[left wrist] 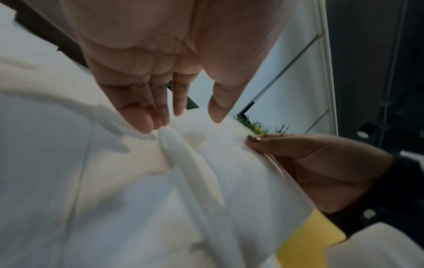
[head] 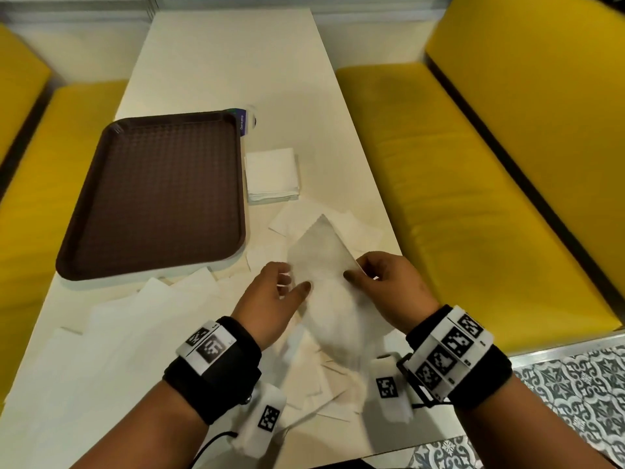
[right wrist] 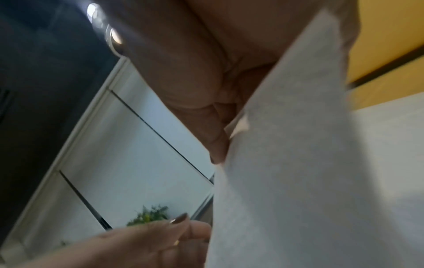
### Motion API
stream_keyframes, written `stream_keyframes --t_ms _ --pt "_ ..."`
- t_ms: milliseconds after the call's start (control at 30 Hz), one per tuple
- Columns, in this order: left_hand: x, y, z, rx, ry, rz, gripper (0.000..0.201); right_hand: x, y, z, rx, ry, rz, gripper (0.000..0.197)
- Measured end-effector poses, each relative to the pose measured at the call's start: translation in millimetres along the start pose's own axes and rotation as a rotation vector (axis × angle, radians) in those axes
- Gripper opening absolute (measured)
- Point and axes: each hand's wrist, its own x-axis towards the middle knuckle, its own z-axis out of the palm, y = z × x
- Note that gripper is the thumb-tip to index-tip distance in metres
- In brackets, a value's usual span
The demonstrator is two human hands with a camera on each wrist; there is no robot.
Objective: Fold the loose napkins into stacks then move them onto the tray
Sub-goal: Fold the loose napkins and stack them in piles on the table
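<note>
I hold one white napkin (head: 321,262) up above the table (head: 220,62), tilted like a diamond. My left hand (head: 287,286) pinches its left edge with the thumb on top. My right hand (head: 358,274) pinches its right edge. The left wrist view shows the left hand (left wrist: 183,117) at the napkin (left wrist: 229,163) and the right hand (left wrist: 298,154) gripping its side. In the right wrist view the napkin (right wrist: 298,163) hangs beside the right hand (right wrist: 195,90). A folded stack (head: 272,174) lies right of the bare brown tray (head: 152,194). Several loose napkins (head: 135,333) cover the near table.
Yellow bench seats (head: 473,198) flank the table on both sides. A small white and blue packet (head: 248,121) sits behind the tray's far right corner. The table's right edge runs close to my right hand. Patterned floor tiles (head: 575,401) show at the lower right.
</note>
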Motion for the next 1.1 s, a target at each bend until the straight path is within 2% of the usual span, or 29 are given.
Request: stream_keyframes --t_ms 67,133,200,267,333,400,533,667,767,867,1033,1100 --pt "-4.9 1.9 -3.7 -0.158 -0.033 -0.066 0.046 -4.3 -7.8 -3.0 0.124 -0.001 -0.025 0.019" --pt "-7.3 2.5 -8.2 -0.306 -0.013 -0.071 0.051 -7.3 -15.4 -2.6 0.253 -0.006 -0.030 0.018" --pt "-9.0 3.5 -14.4 -0.466 0.051 -0.001 0.053 -8.4 -21.1 0.6 0.338 -0.012 -0.033 0.015" --pt "-10.5 6.0 -25.7 -0.523 0.115 0.085 0.054 -7.8 -26.3 5.5 0.435 0.009 -0.033 0.009" --pt "-11.9 8.3 -39.5 -0.505 0.134 0.170 0.050 -6.0 -31.5 8.4 0.510 0.037 -0.046 0.029" --pt "-14.5 10.5 -53.6 -0.460 0.122 0.240 0.039 -5.6 -40.5 9.0 0.540 0.027 -0.094 0.040" --pt "-19.7 12.0 -76.0 -0.433 0.139 0.328 0.022 -7.8 -61.9 13.1 0.534 -0.013 -0.193 0.028" --pt "-31.1 10.6 -90.5 -0.392 0.105 0.338 0.034 -9.7 -77.7 21.3 0.538 0.030 -0.241 0.023" --pt "-36.0 6.8 -98.4 -0.345 0.154 0.340 0.038 -9.6 -84.4 27.3 0.507 0.010 -0.246 0.028" --pt "-39.2 2.7 -107.4 -0.312 0.188 0.344 0.033 -8.5 -86.2 33.0 0.396 -0.002 -0.251 0.027" --pt "-44.9 0.8 -117.9 -0.256 0.206 0.325 0.022 -11.2 -92.9 36.6 0.305 -0.029 -0.279 0.006" --pt "-45.9 -0.6 -122.9 -0.265 0.207 0.336 0.014 -11.4 -96.1 37.8 0.259 -0.017 -0.300 0.006"
